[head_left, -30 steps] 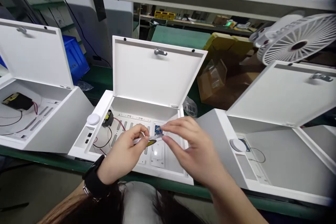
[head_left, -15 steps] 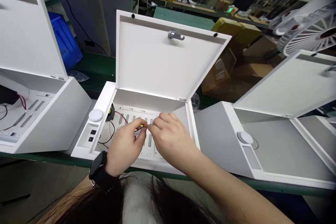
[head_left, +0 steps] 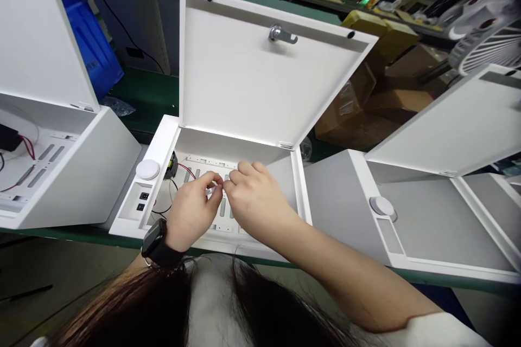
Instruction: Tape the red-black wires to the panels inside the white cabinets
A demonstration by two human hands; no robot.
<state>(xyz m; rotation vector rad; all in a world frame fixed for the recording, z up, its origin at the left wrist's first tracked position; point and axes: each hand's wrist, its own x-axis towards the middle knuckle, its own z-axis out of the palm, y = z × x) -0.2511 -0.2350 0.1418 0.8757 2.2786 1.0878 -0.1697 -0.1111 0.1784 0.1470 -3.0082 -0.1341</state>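
Observation:
My left hand (head_left: 192, 207), with a black watch on the wrist, is closed in a pinch over an open white box (head_left: 167, 129). A small white piece (head_left: 210, 191) shows between its thumb and fingers; I cannot tell its kind. My right hand (head_left: 255, 198) is closed too, its fingertips beside the left ones; what they pinch is hidden. Red wires (head_left: 186, 168) run from a black round part (head_left: 172, 165) at the box's left wall towards my left hand. Below lies the slotted white floor plate (head_left: 222, 207). The raised lid (head_left: 264, 76) carries a metal cam lock (head_left: 281, 35).
Similar open white boxes stand at left (head_left: 87, 168) and right (head_left: 337, 200) on the green bench (head_left: 150, 92). Behind are a blue bin (head_left: 91, 49), cardboard boxes (head_left: 399, 100) and a white fan (head_left: 492, 46). A white round knob (head_left: 147, 169) sits on the middle box's left edge.
The view has shifted a little. Both hands stay close together over the box, still pinching. A yellow bit seen earlier at the left fingertips no longer shows; the white piece shows more clearly.

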